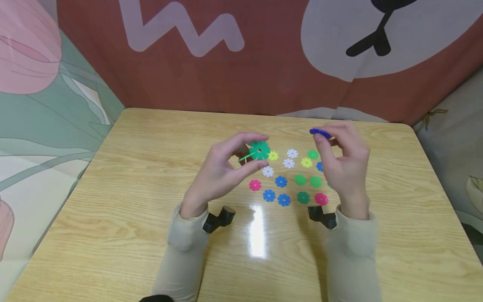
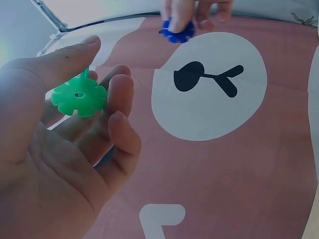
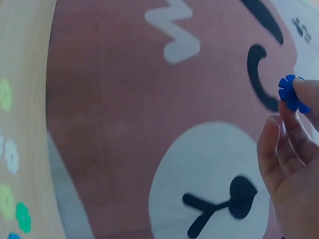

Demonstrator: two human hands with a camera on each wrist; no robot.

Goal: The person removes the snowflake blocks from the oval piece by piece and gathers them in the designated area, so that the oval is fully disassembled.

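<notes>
Wooden table (image 1: 113, 218), backed by a brown cloth (image 1: 226, 79) printed with a bear face. Left hand (image 1: 222, 170) raised above the table, thumb and fingers pinching a green disc (image 1: 259, 150) joined to a lighter green piece (image 1: 246, 158). Right hand (image 1: 345, 161) raised well apart from it, fingertips pinching a blue disc (image 1: 320, 133) above the table's far right. Between and below the hands, loose discs (image 1: 292, 178) in white, yellow, green, blue and pink lie flat on the tabletop.

Snowflake discs in the head view's centre: 3 white (image 1: 292, 153), 2 yellow (image 1: 306, 162), about 6 green (image 1: 300, 180), 5 blue (image 1: 281, 181), 2 pink (image 1: 255, 185); some hidden behind right hand.
</notes>
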